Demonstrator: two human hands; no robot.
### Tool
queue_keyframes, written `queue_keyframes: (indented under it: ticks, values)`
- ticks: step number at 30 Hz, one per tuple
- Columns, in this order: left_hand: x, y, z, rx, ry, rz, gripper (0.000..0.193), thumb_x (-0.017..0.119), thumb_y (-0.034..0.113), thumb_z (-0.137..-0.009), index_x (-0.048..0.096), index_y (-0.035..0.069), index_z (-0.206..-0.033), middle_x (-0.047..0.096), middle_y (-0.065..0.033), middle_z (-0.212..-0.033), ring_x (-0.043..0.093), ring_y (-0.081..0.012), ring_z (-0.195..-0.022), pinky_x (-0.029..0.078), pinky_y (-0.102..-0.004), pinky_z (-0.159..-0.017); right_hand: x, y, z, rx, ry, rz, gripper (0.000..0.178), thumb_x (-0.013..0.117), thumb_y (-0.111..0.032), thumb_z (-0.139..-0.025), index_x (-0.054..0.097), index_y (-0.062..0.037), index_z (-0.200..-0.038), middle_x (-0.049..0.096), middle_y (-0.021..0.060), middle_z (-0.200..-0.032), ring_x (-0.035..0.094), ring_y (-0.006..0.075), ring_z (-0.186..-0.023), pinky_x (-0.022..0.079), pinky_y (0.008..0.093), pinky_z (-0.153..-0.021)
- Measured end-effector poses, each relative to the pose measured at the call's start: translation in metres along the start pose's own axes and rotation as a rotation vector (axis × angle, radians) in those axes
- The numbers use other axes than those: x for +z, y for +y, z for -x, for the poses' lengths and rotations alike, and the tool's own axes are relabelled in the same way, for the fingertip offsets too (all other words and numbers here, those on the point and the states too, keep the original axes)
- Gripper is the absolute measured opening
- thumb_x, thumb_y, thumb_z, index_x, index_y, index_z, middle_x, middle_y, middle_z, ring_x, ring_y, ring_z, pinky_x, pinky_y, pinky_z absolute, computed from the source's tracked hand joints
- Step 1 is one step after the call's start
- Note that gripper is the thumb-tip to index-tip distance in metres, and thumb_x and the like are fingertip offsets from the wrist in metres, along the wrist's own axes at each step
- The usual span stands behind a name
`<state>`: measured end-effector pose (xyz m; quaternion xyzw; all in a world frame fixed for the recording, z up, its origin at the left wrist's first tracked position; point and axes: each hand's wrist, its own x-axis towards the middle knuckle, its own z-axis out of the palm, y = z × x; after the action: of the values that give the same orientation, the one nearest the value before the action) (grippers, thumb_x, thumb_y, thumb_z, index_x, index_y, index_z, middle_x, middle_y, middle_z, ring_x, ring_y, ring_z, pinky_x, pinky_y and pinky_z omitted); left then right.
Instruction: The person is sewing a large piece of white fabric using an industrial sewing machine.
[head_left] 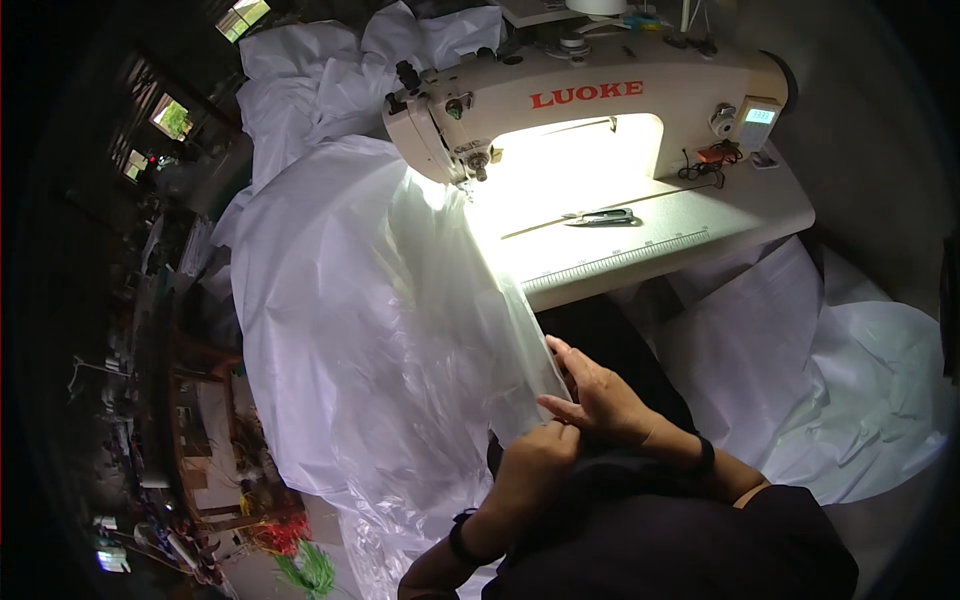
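Note:
A large sheet of white, translucent, plastic-like material (340, 290) hangs over my left side and runs up under the needle area of a white sewing machine (620, 75). My left hand (537, 462) is closed on the sheet's right edge, near my lap. Just above it my right hand (608, 402) holds the same edge, its thumb on top and its forefinger stretched along the border. The undersides of both hands' fingers are hidden. A strip along this edge looks folded and leads straight to the presser foot (468, 187).
Small dark thread snips (603, 217) lie on the lit machine bed (740, 210). An orange item with a black cord (712, 158) rests by the machine's right end. More white sheeting (850, 390) is heaped at right. Red and green strands (305, 565) lie at lower left.

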<state>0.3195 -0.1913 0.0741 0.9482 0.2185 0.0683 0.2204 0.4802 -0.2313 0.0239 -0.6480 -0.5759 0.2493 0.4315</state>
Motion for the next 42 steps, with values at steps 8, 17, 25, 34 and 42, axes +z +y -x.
queue_keyframes:
  ticks: [8, 17, 25, 34, 42]
  values:
    - [-0.040, -0.121, 0.012, -0.411, 0.593, -0.266, 0.067, 0.073, 0.023, -0.084, 0.043, 0.000, -0.139, 0.047, -0.0229, -0.140, 0.044, -0.0405, -0.130, 0.039, -0.0466, -0.106, 0.002, 0.013, 0.017, 0.188, -0.040, -0.356, 0.054, 0.049, -0.006, -0.098, 0.030, -0.0020, -0.148, 0.056, 0.0260, -0.129, 0.061, 0.0332, -0.114, 0.048, 0.0343, -0.097]
    - [-0.091, -0.295, -0.016, -0.741, 0.294, -0.335, 0.057, 0.057, 0.042, -0.092, 0.047, 0.007, -0.135, 0.061, -0.0220, -0.123, 0.057, -0.0390, -0.114, 0.047, -0.0465, -0.095, 0.042, 0.028, 0.012, 0.263, -0.205, -1.053, 0.045, 0.045, -0.009, -0.103, 0.033, 0.0056, -0.144, 0.050, 0.0105, -0.137, 0.047, 0.0145, -0.125, 0.037, 0.0280, -0.107]
    - [-0.132, -0.381, -0.028, -0.829, 0.169, -0.682, 0.037, 0.047, 0.031, -0.095, 0.055, 0.010, -0.123, 0.065, -0.0162, -0.118, 0.065, -0.0374, -0.102, 0.053, -0.0508, -0.083, 0.070, 0.034, -0.012, 0.220, -0.192, -0.830, 0.024, 0.051, -0.012, -0.101, 0.054, 0.0041, -0.118, 0.056, 0.0006, -0.094, 0.048, 0.0056, -0.089, 0.044, 0.0230, -0.080]
    - [-0.151, -0.357, -0.022, -0.776, 0.131, -0.496, 0.056, 0.056, 0.042, -0.092, 0.052, -0.002, -0.126, 0.059, -0.0312, -0.118, 0.055, -0.0451, -0.113, 0.044, -0.0491, -0.096, 0.066, 0.037, -0.019, 0.223, -0.192, -0.750, 0.028, 0.051, -0.011, -0.101, 0.053, 0.0035, -0.124, 0.063, 0.0068, -0.105, 0.056, 0.0102, -0.098, 0.047, 0.0267, -0.088]
    - [-0.136, -0.232, -0.045, -0.339, 0.596, -0.488, 0.030, 0.059, 0.012, -0.086, 0.063, 0.005, -0.116, 0.067, -0.0146, -0.112, 0.065, -0.0315, -0.103, 0.053, -0.0394, -0.087, 0.054, 0.035, -0.019, 0.345, -0.274, -0.758, 0.036, 0.049, -0.012, -0.102, 0.047, 0.0035, -0.134, 0.062, 0.0091, -0.119, 0.057, 0.0136, -0.110, 0.046, 0.0281, -0.096]
